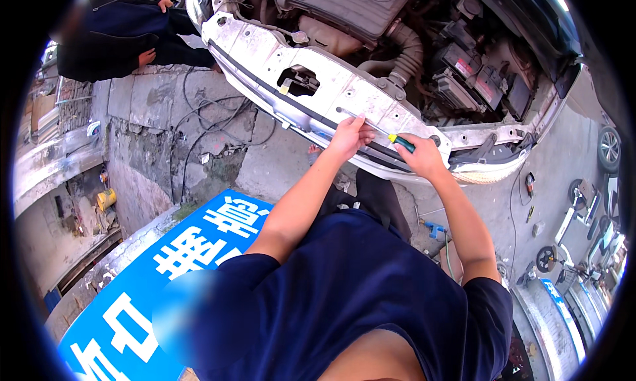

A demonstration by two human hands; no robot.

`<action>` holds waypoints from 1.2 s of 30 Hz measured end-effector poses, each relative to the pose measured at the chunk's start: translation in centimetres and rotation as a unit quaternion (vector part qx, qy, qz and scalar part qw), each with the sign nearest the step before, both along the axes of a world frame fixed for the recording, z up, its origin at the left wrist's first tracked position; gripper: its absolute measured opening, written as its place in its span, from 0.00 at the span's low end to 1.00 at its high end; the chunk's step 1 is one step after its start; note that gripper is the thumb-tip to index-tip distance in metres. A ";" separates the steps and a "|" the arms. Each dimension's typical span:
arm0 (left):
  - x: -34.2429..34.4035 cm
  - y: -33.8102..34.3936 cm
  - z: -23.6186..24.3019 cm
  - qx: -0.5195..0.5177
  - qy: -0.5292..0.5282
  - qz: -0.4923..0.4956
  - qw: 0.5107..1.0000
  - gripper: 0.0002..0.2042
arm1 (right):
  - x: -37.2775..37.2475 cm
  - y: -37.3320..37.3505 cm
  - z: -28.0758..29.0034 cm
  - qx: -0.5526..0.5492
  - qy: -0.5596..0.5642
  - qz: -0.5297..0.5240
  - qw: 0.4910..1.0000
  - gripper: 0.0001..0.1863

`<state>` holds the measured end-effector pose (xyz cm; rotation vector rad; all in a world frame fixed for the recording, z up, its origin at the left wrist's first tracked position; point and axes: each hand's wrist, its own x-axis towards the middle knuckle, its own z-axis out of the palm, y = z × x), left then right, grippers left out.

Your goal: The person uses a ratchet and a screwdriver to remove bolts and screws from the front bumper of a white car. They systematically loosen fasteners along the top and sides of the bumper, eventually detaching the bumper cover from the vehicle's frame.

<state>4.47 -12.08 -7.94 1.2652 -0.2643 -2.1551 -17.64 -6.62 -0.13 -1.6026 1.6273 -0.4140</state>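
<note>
My right hand (424, 159) is closed around the green and black handle of a screwdriver (404, 142) with a yellow collar. My left hand (348, 139) has its fingers curled at the forward part of the thin shaft, pinching it; the tip is hard to make out. Both hands are over the pale, grimy front panel (318, 83) of a car, which has round holes and a large opening. Behind it lies the engine bay (344, 23) with hoses and boxy parts. A dark strip runs along the panel's near side, beside my hands.
Another person (119, 37) in dark clothing stands left of the car. Black cables (209, 119) lie on cracked concrete. A blue signboard (156, 295) is at lower left, a yellow container (106, 199) beyond. Right are a blue tool (435, 230) with a hose and wheeled equipment (573, 222).
</note>
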 end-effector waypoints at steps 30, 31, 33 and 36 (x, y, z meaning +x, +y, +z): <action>-0.7 -0.2 0.2 0.059 0.085 0.078 0.992 0.13 | -1.3 -3.8 0.9 0.048 0.011 0.082 0.995 0.20; -0.9 -0.3 0.3 0.056 0.098 0.085 0.990 0.13 | -1.6 -4.4 0.9 0.056 -0.007 0.090 0.994 0.20; -1.2 -0.6 0.6 0.086 0.120 0.120 0.982 0.13 | -1.1 -5.8 2.3 0.061 0.028 0.116 0.991 0.19; -1.2 -0.5 0.5 0.090 0.141 0.150 0.975 0.14 | -0.9 -6.4 2.7 0.011 0.100 0.167 0.981 0.18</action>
